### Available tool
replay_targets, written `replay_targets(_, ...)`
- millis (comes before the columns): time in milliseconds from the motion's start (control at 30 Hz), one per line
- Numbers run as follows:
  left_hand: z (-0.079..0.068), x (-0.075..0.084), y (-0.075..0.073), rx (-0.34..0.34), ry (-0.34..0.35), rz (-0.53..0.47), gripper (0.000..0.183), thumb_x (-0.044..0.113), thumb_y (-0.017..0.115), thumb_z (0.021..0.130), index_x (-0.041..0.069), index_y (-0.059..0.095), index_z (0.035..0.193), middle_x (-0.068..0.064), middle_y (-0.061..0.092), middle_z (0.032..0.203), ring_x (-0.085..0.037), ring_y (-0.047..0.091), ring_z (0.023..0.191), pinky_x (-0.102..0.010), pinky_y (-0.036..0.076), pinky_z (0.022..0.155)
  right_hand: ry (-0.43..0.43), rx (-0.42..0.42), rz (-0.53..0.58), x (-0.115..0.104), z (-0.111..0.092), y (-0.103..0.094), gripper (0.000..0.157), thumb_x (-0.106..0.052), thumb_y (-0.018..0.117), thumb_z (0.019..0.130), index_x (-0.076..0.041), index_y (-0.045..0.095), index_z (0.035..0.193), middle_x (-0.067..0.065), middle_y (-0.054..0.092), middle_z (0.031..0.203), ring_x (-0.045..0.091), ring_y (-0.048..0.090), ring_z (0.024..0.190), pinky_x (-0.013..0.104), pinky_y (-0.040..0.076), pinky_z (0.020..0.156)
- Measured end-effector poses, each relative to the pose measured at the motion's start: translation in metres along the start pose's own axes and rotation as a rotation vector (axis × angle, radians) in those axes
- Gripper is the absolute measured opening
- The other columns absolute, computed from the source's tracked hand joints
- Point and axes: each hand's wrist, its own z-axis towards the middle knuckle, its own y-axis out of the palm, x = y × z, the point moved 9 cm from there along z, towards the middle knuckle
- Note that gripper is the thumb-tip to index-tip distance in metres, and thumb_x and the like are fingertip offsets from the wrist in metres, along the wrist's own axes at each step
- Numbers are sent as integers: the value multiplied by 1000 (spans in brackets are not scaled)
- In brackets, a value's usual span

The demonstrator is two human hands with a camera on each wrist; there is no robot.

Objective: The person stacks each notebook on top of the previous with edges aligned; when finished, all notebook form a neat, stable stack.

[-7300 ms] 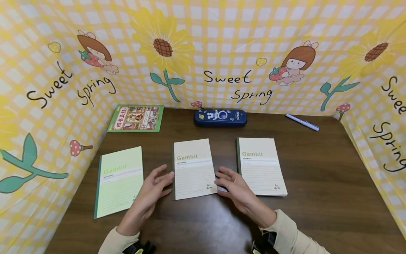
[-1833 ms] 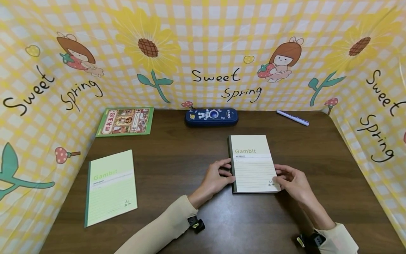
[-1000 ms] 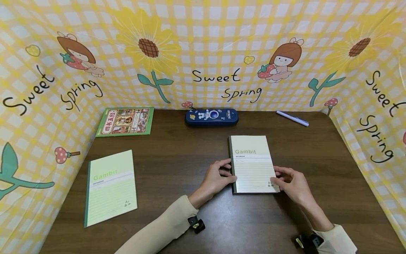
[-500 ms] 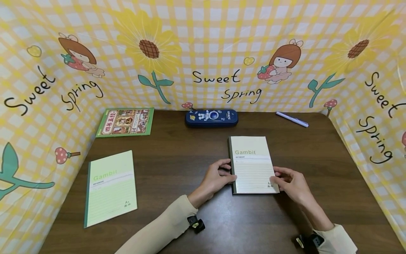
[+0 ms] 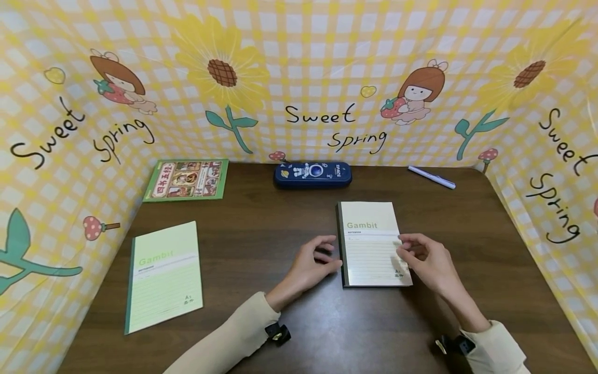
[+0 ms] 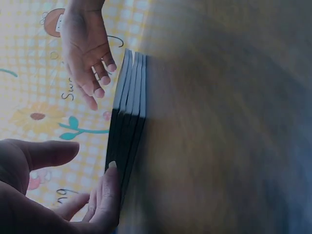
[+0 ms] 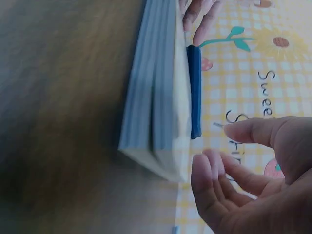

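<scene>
A stack of several cream "Gambit" notebooks (image 5: 371,249) with dark spines lies right of the table's middle, its edges nearly even. My left hand (image 5: 309,269) is beside the spine with loose fingers; in the left wrist view a fingertip of that hand (image 6: 105,197) seems to touch the dark spines (image 6: 127,134). My right hand (image 5: 431,264) hovers at the stack's right edge, thumb and fingers apart. The right wrist view shows this hand (image 7: 253,187) holding nothing, with the page edges (image 7: 158,87) of the stack beside it. Alone at the left lies a green notebook (image 5: 165,275).
Along the back of the brown table (image 5: 261,228) are a green picture-covered book (image 5: 187,179), a navy pencil case (image 5: 312,175) and a light purple pen (image 5: 432,177). A yellow checked cloth (image 5: 317,52) walls the back and both sides.
The middle cream notebook, apart 7.3 seconds ago, is now on the right-hand stack. Since half a second ago both hands have loosened from the stack; the left shifted leftward, the right rose slightly.
</scene>
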Motion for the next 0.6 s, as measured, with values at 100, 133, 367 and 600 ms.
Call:
replay_targets(100, -6, 5, -9, -6, 47, 66, 50, 11, 80, 90, 3, 64, 137, -20, 68, 127, -27, 73, 98, -27, 61, 81, -55, -48, 25, -14, 4, 9, 28, -14, 72, 98, -4, 72, 125, 10, 75, 99, 10, 68, 80, 22, 54, 68)
replay_targets(133, -8, 6, -13, -8, 62, 89, 48, 12, 80, 90, 3, 65, 135, -20, 69, 126, -27, 73, 97, -25, 61, 80, -75, -65, 33, -19, 5, 13, 28, -12, 72, 97, -4, 72, 124, 9, 75, 97, 11, 68, 78, 23, 55, 66)
replay_targets(367, -30, 4, -45, -10, 114, 243, 38, 17, 78, 94, 5, 70, 129, -15, 72, 119, -21, 73, 93, -19, 59, 77, -239, -146, 48, -52, 10, 43, 21, -5, 75, 93, -4, 75, 114, 2, 75, 91, 6, 68, 76, 24, 58, 68)
replay_targets(600, -54, -6, -82, 47, 101, 324, 35, 19, 76, 96, 7, 70, 129, -12, 73, 114, -17, 73, 91, -26, 61, 78, -332, -292, 77, -76, 7, 80, 21, -8, 74, 95, -4, 74, 116, 0, 76, 95, 8, 71, 83, 25, 60, 73)
